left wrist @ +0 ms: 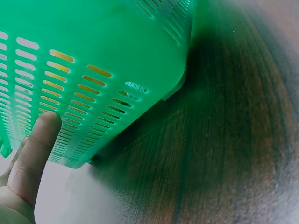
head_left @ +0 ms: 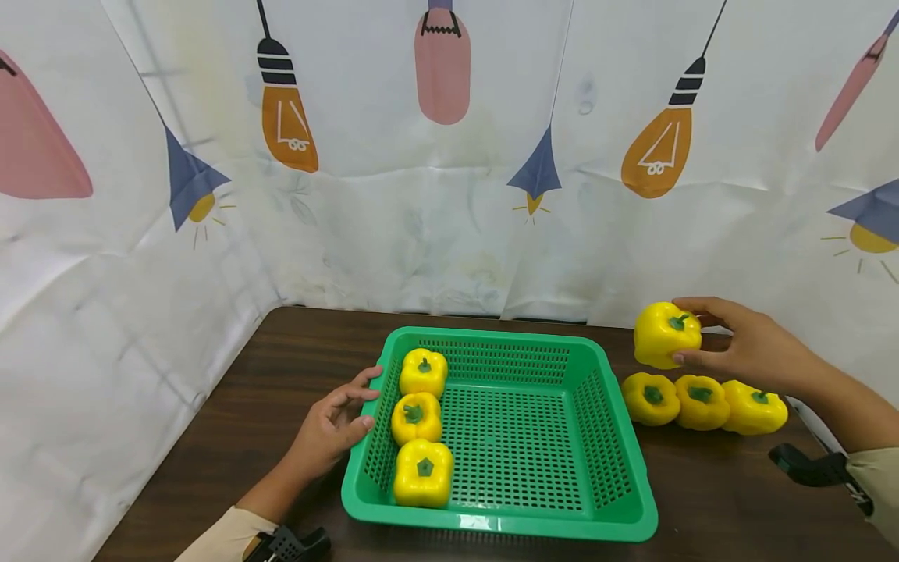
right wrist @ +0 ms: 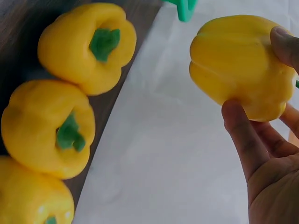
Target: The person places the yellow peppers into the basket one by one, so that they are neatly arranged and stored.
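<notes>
My right hand (head_left: pixel 758 343) holds a yellow bell pepper (head_left: pixel 663 337) between thumb and fingers, raised above a row of three more yellow bell peppers (head_left: pixel 702 402). In the right wrist view the fingertips press the sides of the held pepper (right wrist: pixel 238 65). A green plastic basket (head_left: pixel 548 528) stands in the middle of the table, with three yellow bell peppers (head_left: pixel 414 419) lined up along its left wall. My left hand (head_left: pixel 326 429) rests at the basket's left rim. In the left wrist view, one straight finger (left wrist: pixel 37 144) lies against the slotted outer wall.
The dark wooden table (head_left: pixel 239 406) meets a white printed cloth (head_left: pixel 393 234) at its back and left side. The loose pepper row sits just right of the basket. A black strap device (head_left: pixel 808 466) is on the right wrist.
</notes>
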Demonstrator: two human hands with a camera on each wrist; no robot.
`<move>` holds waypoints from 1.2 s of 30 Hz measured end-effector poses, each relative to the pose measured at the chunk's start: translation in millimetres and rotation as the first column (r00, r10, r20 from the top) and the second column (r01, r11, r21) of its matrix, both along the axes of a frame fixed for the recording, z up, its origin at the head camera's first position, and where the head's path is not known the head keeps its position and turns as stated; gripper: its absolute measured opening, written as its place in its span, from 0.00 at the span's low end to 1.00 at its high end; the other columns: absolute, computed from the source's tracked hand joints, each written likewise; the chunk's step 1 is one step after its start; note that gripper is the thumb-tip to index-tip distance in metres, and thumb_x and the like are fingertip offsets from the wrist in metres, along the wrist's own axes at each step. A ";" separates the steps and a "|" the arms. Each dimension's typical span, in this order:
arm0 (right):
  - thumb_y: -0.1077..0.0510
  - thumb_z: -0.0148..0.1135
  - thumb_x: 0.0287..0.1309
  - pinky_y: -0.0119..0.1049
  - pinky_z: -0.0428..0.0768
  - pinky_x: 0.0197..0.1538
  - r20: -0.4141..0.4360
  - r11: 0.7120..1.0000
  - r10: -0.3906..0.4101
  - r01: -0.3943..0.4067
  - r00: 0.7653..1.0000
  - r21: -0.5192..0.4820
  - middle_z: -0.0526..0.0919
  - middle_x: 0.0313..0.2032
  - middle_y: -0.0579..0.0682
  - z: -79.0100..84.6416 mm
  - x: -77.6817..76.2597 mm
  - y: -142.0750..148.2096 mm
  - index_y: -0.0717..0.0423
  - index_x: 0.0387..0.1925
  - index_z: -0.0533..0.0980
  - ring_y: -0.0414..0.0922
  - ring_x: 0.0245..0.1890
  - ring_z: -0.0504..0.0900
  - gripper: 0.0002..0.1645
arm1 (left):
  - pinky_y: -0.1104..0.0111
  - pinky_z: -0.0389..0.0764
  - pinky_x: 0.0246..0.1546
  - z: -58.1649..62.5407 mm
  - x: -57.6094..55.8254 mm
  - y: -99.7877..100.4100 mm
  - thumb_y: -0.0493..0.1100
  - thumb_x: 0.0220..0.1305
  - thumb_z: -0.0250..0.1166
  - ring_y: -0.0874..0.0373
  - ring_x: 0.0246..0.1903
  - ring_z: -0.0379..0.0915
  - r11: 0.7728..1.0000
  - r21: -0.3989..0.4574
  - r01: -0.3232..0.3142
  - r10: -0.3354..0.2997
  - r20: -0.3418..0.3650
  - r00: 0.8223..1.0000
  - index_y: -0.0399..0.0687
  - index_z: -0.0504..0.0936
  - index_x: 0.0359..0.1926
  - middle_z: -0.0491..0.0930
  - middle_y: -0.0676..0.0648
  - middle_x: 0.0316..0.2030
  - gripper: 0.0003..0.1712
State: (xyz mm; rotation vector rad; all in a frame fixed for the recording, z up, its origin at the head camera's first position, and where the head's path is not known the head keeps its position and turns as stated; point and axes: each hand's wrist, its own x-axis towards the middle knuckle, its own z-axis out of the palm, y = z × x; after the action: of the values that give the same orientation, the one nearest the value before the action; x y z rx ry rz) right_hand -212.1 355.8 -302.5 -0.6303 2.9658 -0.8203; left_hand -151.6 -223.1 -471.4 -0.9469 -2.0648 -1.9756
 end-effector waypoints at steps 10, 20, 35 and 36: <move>0.48 0.75 0.60 0.47 0.85 0.49 0.013 0.996 0.072 -0.072 0.997 -0.052 0.70 0.67 0.60 3.3 -3.4 -34.3 0.56 0.75 0.63 0.65 0.58 0.78 0.48 | 0.69 0.65 0.69 -0.6 0.0 -1.0 0.21 0.66 0.57 0.57 0.75 0.54 1.000 0.004 0.007 -0.007 0.003 1.000 0.23 0.72 0.58 0.60 0.32 0.73 0.19; 0.46 0.75 0.59 0.40 0.86 0.47 0.039 0.987 0.127 -0.123 0.991 -0.104 0.69 0.66 0.59 -0.2 -8.1 -66.2 0.56 0.75 0.62 0.59 0.51 0.85 0.49 | 0.69 0.62 0.70 0.1 -0.8 -1.0 0.21 0.66 0.57 0.57 0.76 0.53 1.000 0.004 0.013 -0.013 0.003 1.000 0.22 0.71 0.58 0.61 0.37 0.74 0.19; 0.41 0.76 0.57 0.53 0.82 0.55 -0.005 0.983 0.176 -0.176 0.984 -0.053 0.70 0.67 0.55 -11.0 -21.5 -102.5 0.57 0.74 0.65 0.55 0.60 0.74 0.50 | 0.70 0.63 0.69 0.3 -0.8 -0.2 0.21 0.65 0.56 0.57 0.76 0.53 1.000 -0.001 0.000 0.000 -0.002 1.000 0.22 0.72 0.58 0.61 0.35 0.74 0.19; 0.42 0.76 0.57 0.53 0.82 0.55 -0.003 0.982 0.181 -0.180 0.984 -0.059 0.71 0.67 0.55 -11.4 -22.1 -104.8 0.57 0.73 0.65 0.55 0.60 0.74 0.50 | 0.70 0.63 0.69 0.3 -0.9 -0.1 0.21 0.66 0.56 0.57 0.76 0.53 1.000 0.000 0.001 -0.001 -0.001 1.000 0.22 0.71 0.58 0.61 0.35 0.74 0.19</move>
State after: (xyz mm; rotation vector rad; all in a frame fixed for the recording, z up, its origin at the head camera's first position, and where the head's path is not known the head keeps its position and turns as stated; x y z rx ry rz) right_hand -234.2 251.0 -314.0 -0.8848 2.8370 -0.8939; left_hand -152.6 -223.2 -471.0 -0.9494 -2.0636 -1.9754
